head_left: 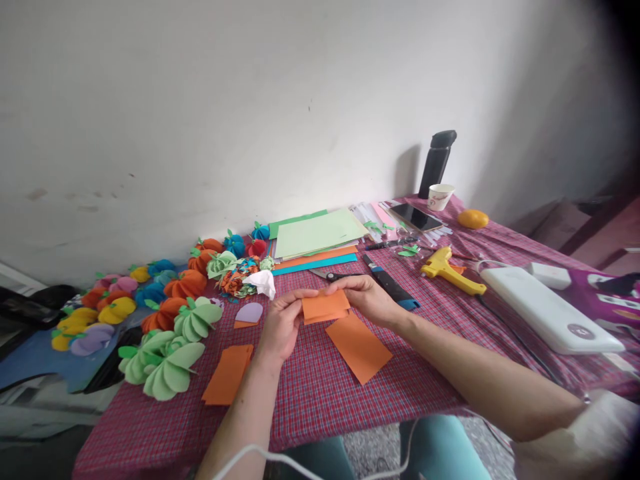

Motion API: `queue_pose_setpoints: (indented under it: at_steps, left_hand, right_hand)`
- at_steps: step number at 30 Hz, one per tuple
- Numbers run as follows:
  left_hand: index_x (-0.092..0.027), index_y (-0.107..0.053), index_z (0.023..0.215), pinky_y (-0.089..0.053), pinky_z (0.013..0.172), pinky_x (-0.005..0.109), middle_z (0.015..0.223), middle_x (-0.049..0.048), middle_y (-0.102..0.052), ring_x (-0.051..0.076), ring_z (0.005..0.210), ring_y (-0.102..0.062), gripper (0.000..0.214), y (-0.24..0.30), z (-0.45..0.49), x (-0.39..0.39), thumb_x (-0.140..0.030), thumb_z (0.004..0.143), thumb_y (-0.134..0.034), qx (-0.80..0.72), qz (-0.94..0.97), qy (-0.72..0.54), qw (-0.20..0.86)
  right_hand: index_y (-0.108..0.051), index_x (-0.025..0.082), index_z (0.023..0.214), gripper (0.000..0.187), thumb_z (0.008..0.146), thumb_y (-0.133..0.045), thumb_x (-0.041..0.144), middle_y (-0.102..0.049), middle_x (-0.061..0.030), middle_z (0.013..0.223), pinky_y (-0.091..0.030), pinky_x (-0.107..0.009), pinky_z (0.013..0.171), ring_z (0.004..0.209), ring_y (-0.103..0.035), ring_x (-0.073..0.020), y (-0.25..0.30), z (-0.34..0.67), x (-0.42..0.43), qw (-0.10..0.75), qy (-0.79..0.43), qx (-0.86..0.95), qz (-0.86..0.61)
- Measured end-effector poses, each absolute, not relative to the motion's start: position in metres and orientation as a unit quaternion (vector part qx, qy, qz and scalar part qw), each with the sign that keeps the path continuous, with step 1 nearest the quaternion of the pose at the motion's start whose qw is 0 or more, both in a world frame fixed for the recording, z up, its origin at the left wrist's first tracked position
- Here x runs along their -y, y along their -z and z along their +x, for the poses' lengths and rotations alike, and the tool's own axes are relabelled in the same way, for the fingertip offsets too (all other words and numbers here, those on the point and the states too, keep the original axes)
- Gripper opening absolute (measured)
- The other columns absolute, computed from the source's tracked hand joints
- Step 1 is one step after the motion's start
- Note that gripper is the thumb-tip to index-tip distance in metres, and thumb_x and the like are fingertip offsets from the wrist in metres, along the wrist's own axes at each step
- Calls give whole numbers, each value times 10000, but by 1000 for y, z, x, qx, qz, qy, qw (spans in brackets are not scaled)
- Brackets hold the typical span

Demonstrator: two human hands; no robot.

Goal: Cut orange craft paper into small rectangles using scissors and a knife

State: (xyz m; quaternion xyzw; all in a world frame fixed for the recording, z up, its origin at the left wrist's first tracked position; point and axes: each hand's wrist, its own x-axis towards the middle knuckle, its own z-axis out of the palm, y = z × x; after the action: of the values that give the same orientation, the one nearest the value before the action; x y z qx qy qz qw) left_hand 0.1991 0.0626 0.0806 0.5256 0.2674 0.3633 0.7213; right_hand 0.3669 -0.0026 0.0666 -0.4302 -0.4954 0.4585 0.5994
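Both my hands hold a folded orange paper piece [325,307] just above the checked tablecloth [320,393]. My left hand [283,323] pinches its left end, and my right hand [367,297] grips its right end with fingers curled over the top. Below it lies a flat orange paper rectangle [359,348]. Another orange strip [229,375] rests to the left, by my left forearm. A small lilac half-round cutout [249,313] sits next to my left hand.
Paper pumpkins in green [167,363], orange, yellow and blue crowd the left side. Stacked coloured sheets [317,237], scissors [333,274], a craft knife [390,285], a yellow glue gun [450,270], a white power bank [547,310], a phone, a cup, a black bottle [437,163] and an orange fruit [473,219] lie behind and to the right.
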Motion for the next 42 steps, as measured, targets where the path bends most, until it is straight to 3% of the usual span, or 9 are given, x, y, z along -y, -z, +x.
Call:
queue_pose_setpoints:
  at_steps: [9, 14, 18, 21, 25, 29, 34, 39, 42]
  left_hand:
    - [-152, -653, 715, -405, 585, 200, 716, 16, -646, 112, 643, -572, 98, -82, 196, -63, -153, 680, -562, -264, 527, -350, 728]
    - [-161, -624, 943, -397, 551, 199, 812, 29, -647, 109, 632, -567, 246, -85, 197, -62, -208, 716, -540, -256, 521, -361, 730]
    - [-151, -563, 1085, -366, 470, 208, 754, 51, -658, 126, 565, -571, 422, -86, 197, -61, -417, 773, -464, -276, 525, -329, 735]
    - [-149, -591, 1046, -325, 427, 206, 712, 56, -665, 134, 522, -579, 454, -84, 199, -59, -481, 756, -485, -307, 561, -272, 719]
    - [-143, -608, 1010, -310, 432, 189, 726, 58, -669, 109, 497, -576, 395, -82, 200, -58, -399, 710, -592, -330, 589, -250, 694]
    - [-132, -634, 936, -313, 435, 185, 742, 57, -671, 104, 506, -575, 340, -80, 201, -59, -368, 692, -616, -342, 610, -276, 660]
    - [-143, -645, 898, -343, 455, 198, 746, 52, -677, 133, 551, -592, 307, -75, 202, -61, -368, 694, -608, -354, 643, -314, 602]
    - [-156, -646, 929, -377, 496, 209, 797, 57, -680, 155, 612, -604, 328, -75, 202, -61, -364, 676, -628, -364, 660, -320, 575]
    - [-169, -656, 888, -403, 537, 220, 823, 51, -680, 170, 685, -603, 301, -81, 202, -59, -390, 689, -611, -341, 620, -331, 625]
  right_hand:
    - [-677, 152, 869, 249, 731, -471, 176, -629, -31, 806, -406, -248, 665, 695, -532, -124, -72, 369, 7, 577, -412, 555, -435]
    - [-682, 168, 887, 295, 731, -432, 147, -602, -34, 861, -395, -244, 682, 739, -520, -133, -76, 371, 8, 561, -362, 593, -450]
    - [-678, 165, 893, 308, 724, -421, 140, -580, -30, 851, -385, -231, 654, 712, -506, -123, -76, 371, 7, 559, -361, 589, -458]
    - [-672, 165, 898, 308, 723, -419, 136, -573, -30, 864, -384, -236, 674, 733, -506, -128, -75, 373, 7, 555, -363, 592, -458]
    - [-662, 163, 923, 295, 746, -427, 158, -571, -38, 901, -383, -248, 694, 768, -503, -140, -73, 376, 7, 553, -366, 605, -441]
    - [-648, 138, 928, 293, 806, -437, 302, -585, -57, 881, -396, -266, 683, 754, -510, -148, -71, 375, 7, 555, -393, 590, -434]
    - [-519, 176, 1073, 438, 700, -611, 388, -593, -22, 776, -405, -230, 575, 642, -520, -117, -70, 366, 2, 591, -440, 506, -448]
    - [-527, 153, 856, 354, 628, -684, 373, -573, -2, 711, -403, -209, 548, 586, -518, -89, -63, 365, -5, 601, -498, 446, -439]
    - [-509, 160, 858, 369, 620, -695, 370, -575, 8, 691, -403, -209, 548, 587, -527, -91, -59, 365, -5, 596, -507, 450, -430]
